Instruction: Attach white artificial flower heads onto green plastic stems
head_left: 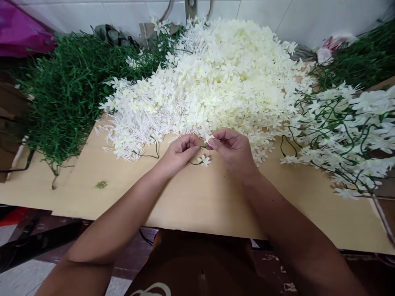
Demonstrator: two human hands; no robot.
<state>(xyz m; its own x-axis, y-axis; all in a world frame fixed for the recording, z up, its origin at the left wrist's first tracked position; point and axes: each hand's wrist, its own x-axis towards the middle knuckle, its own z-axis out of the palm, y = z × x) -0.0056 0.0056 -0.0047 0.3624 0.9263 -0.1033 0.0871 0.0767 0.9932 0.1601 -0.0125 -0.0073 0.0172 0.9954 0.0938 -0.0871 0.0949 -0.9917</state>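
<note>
Both forearms bare, no sleeves, rings or watch visible.

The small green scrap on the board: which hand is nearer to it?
Left. The left hand is up and to the right of the green scrap, pinching a green stem at the board's middle. The right hand is farther right, beyond the left.

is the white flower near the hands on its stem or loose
On its stem: the white flower sits at the end of a thin green stem running up into the left hand.
</note>
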